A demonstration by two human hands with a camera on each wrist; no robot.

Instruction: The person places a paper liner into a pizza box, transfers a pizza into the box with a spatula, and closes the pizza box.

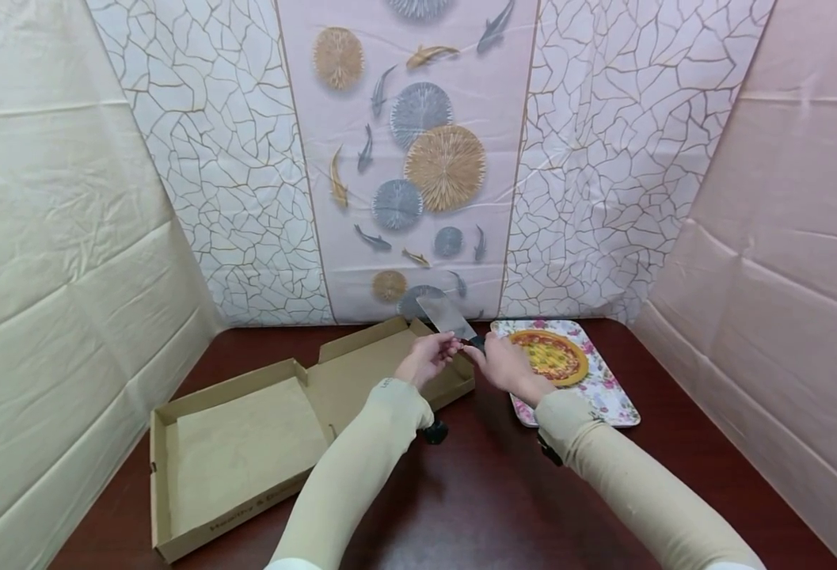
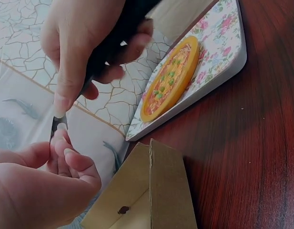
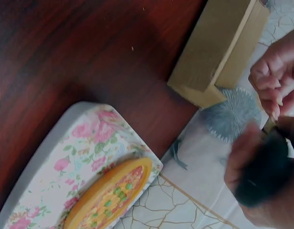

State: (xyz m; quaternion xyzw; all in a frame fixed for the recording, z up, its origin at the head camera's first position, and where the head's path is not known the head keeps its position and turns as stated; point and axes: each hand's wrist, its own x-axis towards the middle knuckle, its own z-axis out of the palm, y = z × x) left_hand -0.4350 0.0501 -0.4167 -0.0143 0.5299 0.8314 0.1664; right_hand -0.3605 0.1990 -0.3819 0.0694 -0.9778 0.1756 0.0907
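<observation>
My right hand (image 1: 507, 362) grips the black handle (image 2: 116, 40) of a spatula with a flat, wide metal blade (image 1: 447, 317). The blade points up and away to the left. Close by, my left hand (image 1: 427, 360) pinches the metal near the neck with thumb and fingertips. To the right, a round pizza (image 1: 553, 358) with a thick yellow rim and green bits lies on a floral tray (image 1: 614, 400), behind the right hand in the head view. An opened cardboard pizza box (image 1: 247, 451) lies on the left, its lid partly under the left arm.
The dark red-brown table (image 1: 489, 491) carries the box and tray. Patterned cloth (image 1: 582, 198) hangs at the table's back edge, and pale cloth walls (image 1: 767, 301) stand on both sides. The lid's raised edge (image 1: 454, 388) is just below the hands.
</observation>
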